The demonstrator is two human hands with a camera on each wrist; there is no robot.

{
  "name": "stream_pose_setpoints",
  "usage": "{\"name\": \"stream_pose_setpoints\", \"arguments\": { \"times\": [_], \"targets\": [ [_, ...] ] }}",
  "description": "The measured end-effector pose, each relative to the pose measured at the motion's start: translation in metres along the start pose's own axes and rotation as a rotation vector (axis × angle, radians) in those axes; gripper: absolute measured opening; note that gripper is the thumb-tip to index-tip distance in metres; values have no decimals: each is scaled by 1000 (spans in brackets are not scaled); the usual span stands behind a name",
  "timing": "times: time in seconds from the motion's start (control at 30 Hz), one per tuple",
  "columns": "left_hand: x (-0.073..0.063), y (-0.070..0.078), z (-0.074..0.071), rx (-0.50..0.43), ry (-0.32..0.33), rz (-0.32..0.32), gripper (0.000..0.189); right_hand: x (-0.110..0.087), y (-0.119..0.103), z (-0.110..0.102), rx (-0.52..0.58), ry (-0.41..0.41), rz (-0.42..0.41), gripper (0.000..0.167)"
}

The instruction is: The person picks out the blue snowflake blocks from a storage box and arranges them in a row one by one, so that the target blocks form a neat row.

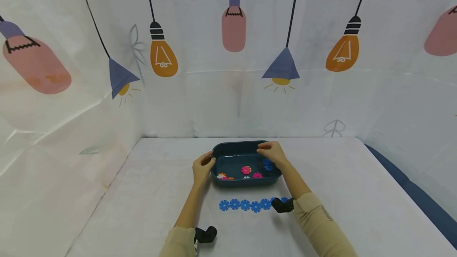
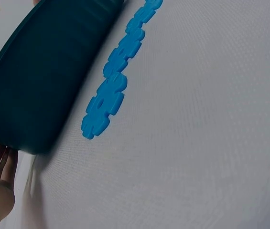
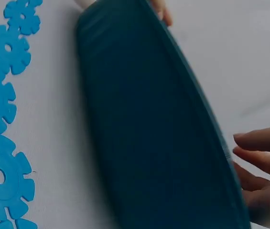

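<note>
A dark teal plastic tub [image 1: 237, 183] holds several flower-shaped plastic discs: a pink disc [image 1: 246, 170] near the middle, blue discs [image 1: 267, 165] at the right, and pink, orange and white ones along the near side. My left hand [image 1: 202, 166] grips the tub's left end, its fingers against the outer wall in the left wrist view. Over the tub's back right part is my right hand [image 1: 273, 152], fingers loosely bent and apart from the thumb, nothing visible between them. A chain of joined blue discs [image 1: 244, 205] lies on the table in front of the tub.
The white-covered table [image 1: 143, 209] meets a white sheet backdrop [image 1: 200, 106] printed with lamps behind and at the left. A dark blue surface [image 1: 407, 181] runs beyond the table's right edge. Black wrist cameras [image 1: 207, 234] jut from both sleeves, the right one overlapping the chain's right end.
</note>
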State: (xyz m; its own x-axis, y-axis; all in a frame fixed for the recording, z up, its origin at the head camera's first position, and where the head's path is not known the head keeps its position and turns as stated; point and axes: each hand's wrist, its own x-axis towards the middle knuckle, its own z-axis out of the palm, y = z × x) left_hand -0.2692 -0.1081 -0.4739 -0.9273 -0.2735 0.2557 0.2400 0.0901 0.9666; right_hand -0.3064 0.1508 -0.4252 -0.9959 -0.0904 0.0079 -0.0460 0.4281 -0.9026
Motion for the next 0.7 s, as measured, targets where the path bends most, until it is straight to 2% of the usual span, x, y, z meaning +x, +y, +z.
{"name": "stream_pose_setpoints", "arguments": {
  "times": [0.17, 0.4, 0.5, 0.7],
  "targets": [
    [7, -19, 3, 0, 21, -18, 28, 13, 10, 7, -58, 14, 51, 33],
    [7, -18, 4, 3, 19, -7, 28, 22, 16, 16, -56, 43, 99, 31],
    [7, -18, 4, 9, 22, -18, 27, 25, 18, 21, -16, 27, 111, 31],
    [6, -17, 4, 14, 28, -16, 28, 28, 18, 27, 147, -55, 135, 33]
  ]
}}
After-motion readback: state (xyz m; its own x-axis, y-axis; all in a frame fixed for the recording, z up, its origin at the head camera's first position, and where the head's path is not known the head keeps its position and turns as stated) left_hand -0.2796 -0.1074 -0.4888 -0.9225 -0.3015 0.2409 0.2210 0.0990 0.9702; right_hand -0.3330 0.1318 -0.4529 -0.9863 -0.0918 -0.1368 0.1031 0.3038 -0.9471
